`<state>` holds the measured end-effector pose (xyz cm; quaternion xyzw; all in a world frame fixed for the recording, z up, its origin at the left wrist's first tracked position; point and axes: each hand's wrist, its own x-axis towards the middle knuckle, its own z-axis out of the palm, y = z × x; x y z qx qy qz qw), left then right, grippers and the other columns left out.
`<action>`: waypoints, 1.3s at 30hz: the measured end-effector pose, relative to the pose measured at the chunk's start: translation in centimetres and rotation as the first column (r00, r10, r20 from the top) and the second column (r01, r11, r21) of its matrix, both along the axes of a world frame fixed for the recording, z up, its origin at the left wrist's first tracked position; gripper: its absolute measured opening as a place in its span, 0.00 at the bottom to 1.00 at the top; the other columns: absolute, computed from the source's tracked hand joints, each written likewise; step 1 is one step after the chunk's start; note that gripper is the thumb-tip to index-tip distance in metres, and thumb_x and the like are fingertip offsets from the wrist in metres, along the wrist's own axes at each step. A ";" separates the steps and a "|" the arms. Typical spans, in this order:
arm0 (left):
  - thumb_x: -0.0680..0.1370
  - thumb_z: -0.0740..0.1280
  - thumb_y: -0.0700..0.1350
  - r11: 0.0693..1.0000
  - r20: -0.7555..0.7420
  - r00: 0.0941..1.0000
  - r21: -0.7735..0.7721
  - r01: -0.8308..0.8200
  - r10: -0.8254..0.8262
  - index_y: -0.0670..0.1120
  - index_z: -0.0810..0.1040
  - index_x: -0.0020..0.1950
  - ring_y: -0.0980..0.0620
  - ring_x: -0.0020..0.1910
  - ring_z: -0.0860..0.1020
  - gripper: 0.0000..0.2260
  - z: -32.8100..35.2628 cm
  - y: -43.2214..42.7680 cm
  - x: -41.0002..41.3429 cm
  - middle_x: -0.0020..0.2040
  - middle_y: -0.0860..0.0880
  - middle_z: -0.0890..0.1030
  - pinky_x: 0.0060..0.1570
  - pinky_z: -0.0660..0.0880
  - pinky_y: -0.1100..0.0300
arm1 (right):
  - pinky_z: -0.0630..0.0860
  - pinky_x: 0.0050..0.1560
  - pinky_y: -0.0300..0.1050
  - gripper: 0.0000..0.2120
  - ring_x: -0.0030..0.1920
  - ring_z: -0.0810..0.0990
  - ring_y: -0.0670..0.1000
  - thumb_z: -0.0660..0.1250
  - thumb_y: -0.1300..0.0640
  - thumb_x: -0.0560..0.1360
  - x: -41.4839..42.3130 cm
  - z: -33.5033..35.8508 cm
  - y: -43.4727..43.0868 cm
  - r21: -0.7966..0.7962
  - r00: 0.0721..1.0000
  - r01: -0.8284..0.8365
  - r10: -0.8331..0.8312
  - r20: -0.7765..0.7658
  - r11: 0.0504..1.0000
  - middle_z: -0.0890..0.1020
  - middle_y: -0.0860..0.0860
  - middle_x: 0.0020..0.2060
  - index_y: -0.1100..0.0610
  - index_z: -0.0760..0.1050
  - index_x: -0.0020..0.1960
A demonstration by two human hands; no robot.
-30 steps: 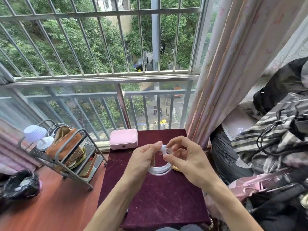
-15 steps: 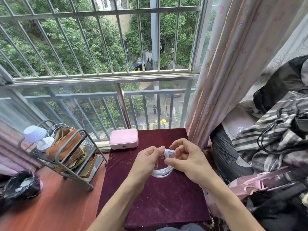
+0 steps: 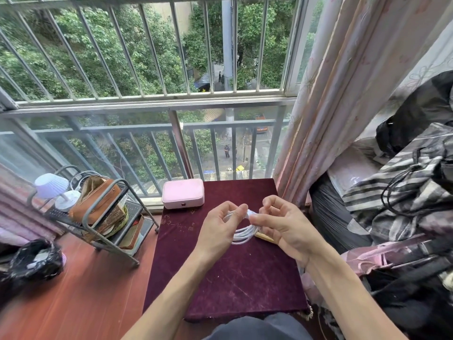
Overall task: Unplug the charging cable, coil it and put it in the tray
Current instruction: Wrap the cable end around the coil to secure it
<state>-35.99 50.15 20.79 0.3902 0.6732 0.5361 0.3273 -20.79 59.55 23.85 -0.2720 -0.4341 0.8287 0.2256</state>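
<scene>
both hands (image 3: 252, 227) pinch a coiled white cable (image 3: 244, 234) above a maroon table (image 3: 235, 278) by a barred window (image 3: 147, 69).

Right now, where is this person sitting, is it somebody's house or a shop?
It looks like a home, probably an upper-floor room by a barred window. A pink curtain hangs beside it, clothes are piled on the right, and trees and a street show far below.

Head-worn view, angled forward and down, close over maroon table (image 3: 245, 278)

A pink case (image 3: 182, 193) sits on the maroon table (image 3: 245, 278) beside a metal rack (image 3: 98, 217)
</scene>
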 end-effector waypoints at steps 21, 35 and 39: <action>0.77 0.72 0.56 0.997 0.321 0.945 0.006 -0.073 0.067 0.50 0.75 0.33 0.57 0.28 0.63 0.17 0.2 0.5 -0.7 0.27 0.54 0.66 0.31 0.62 0.63 | 0.74 0.36 0.50 0.29 0.31 0.71 0.49 0.85 0.64 0.67 -2.1 -2.5 -1.6 0.481 0.885 0.196 -0.365 0.288 0.855 0.72 0.47 0.28 0.46 0.64 0.30; 0.76 0.71 0.60 0.996 0.246 0.965 0.032 0.086 -0.091 0.50 0.75 0.35 0.57 0.29 0.62 0.18 0.7 0.0 -0.5 0.28 0.55 0.67 0.31 0.61 0.60 | 0.77 0.42 0.40 0.09 0.43 0.82 0.44 0.74 0.41 0.77 -1.0 -1.7 -1.7 0.784 0.780 -0.113 -0.435 0.451 0.610 0.83 0.45 0.44 0.46 0.80 0.48; 0.81 0.69 0.51 0.979 0.150 0.967 0.053 0.199 -0.205 0.50 0.76 0.35 0.65 0.26 0.68 0.15 0.7 -0.8 -0.5 0.26 0.60 0.73 0.30 0.64 0.71 | 0.74 0.42 0.43 0.07 0.37 0.78 0.46 0.73 0.49 0.81 -0.2 -1.1 -1.0 0.611 0.867 -0.233 -0.124 0.483 0.757 0.84 0.47 0.40 0.52 0.86 0.48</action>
